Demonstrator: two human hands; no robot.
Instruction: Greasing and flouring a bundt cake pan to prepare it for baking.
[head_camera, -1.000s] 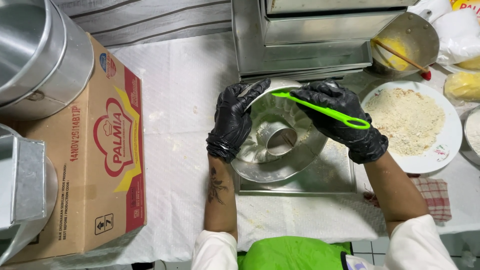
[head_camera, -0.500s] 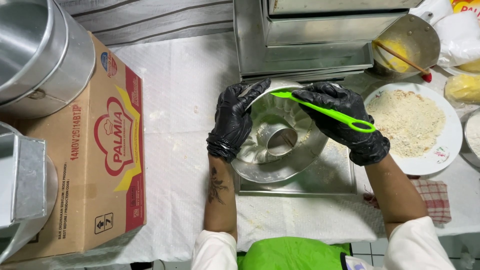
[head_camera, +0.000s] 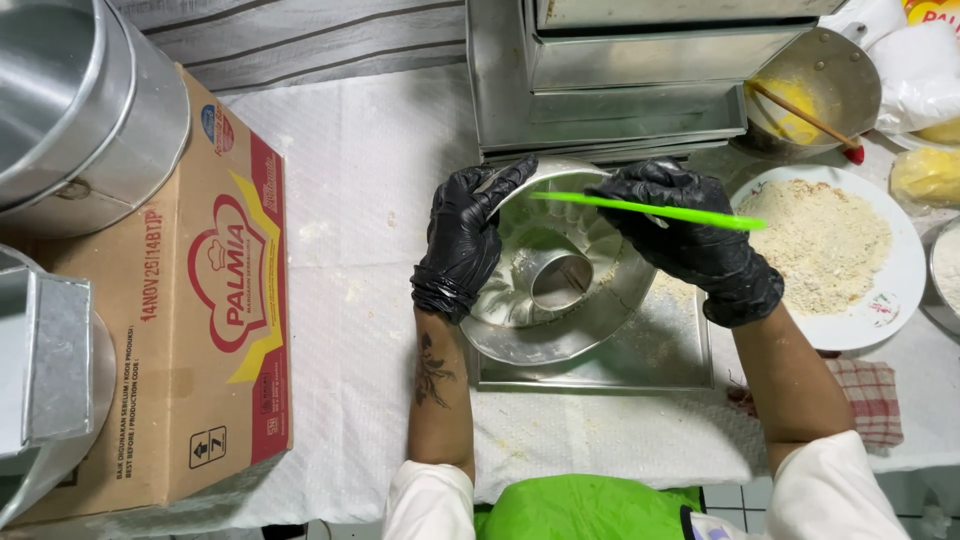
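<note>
Black nitrile gloves on both hands, head view. My left hand (head_camera: 465, 240) grips the left rim of a metal ring cake pan (head_camera: 555, 275), fingers curled over the edge. My right hand (head_camera: 690, 240) is closed around a lime-green plastic stick (head_camera: 650, 211), likely a brush or spatula handle; I can't tell what the tip is. Its long axis runs nearly horizontal across the frame, one end over the pan's far rim pointing left, the other pointing right toward the white plate of crumbs (head_camera: 830, 250). The pan is tilted, open side toward me, centre tube visible, resting on a flat steel tray (head_camera: 650, 355). The surface is a white cloth-covered table (head_camera: 370, 250), dusted with crumbs. A cardboard box (head_camera: 190, 300) sits left with stacked metal tins (head_camera: 80, 110) above it. A steel oven-like unit (head_camera: 620, 70) stands behind, a pot of yellow mix (head_camera: 810, 90) at the right, and a checked cloth (head_camera: 870, 400) lies near my right arm.
</note>
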